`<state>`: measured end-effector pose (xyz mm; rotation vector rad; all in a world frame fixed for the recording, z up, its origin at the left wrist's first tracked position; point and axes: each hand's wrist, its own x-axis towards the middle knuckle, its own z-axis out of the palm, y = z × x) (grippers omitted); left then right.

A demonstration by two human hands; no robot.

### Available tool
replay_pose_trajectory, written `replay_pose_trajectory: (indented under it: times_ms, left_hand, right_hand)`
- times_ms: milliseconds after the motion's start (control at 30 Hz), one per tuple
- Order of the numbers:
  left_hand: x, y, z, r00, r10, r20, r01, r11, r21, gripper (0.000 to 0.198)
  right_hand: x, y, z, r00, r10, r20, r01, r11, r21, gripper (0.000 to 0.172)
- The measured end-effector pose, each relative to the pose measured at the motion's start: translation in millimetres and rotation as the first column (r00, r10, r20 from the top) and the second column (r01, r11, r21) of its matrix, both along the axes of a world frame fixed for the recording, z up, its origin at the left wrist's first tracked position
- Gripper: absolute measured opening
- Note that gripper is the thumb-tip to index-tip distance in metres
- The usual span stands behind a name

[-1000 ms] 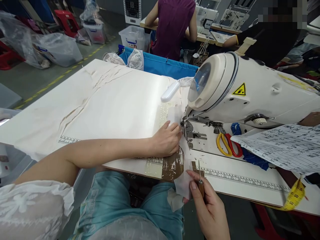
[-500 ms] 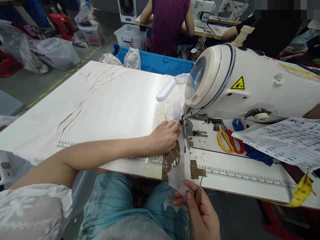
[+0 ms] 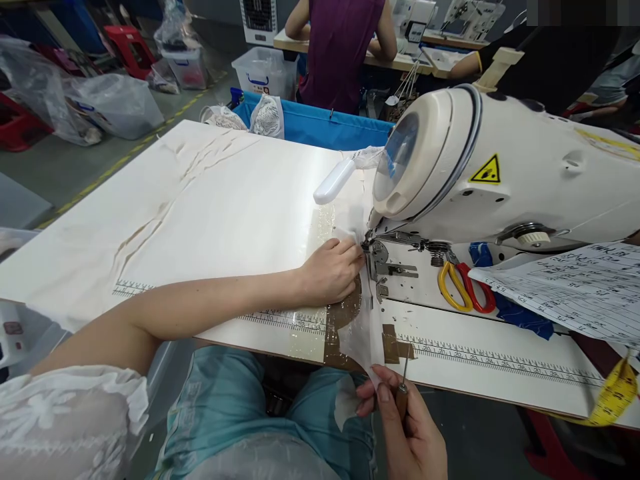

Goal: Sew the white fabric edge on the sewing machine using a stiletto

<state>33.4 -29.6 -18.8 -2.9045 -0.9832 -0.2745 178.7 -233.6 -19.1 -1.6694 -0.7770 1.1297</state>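
since a second ago the cloth strip [image 3: 361, 327] has moved a little under the needle [image 3: 369, 248], so the seam seems to advance. the left hand [image 3: 330, 272] lies flat on the strip at 9 o'clock of the needle, fingers closed together and pressing. the right hand [image 3: 410, 427] pinches the strip's near end at 6 o'clock and also holds an awl [image 3: 401, 393] with a wooden handle. the strip is thin, white, half transparent. the machine [image 3: 500, 180] is smooth cream plastic; the scissors [image 3: 465, 287] have red and yellow grips.
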Motion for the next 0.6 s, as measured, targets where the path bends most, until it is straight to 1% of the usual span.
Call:
replay_pose_trajectory:
  times_ms: [233, 467, 600]
  left_hand:
    - [0.6, -6.7, -2.8, 0.999, -0.01, 0.033, 0.01, 1.0, 0.001, 0.04]
    - [0.5, -12.5, -4.0, 0.997, -0.043, 0.062, 0.041, 0.999, 0.032, 0.041]
    - [0.1, -14.0, -4.9, 0.997, -0.045, 0.056, 0.043, 0.999, 0.033, 0.04]
  right_hand:
    - [1.4, 4.5, 5.1, 0.999, -0.026, -0.042, 0.025, 1.0, -0.013, 0.044]
    - [3.4, 8.1, 5.7, 0.999, 0.01, 0.034, -0.01, 1.0, 0.005, 0.045]
    - [4.6, 6.5, 4.4, 0.999, 0.013, 0.046, -0.013, 1.0, 0.008, 0.043]
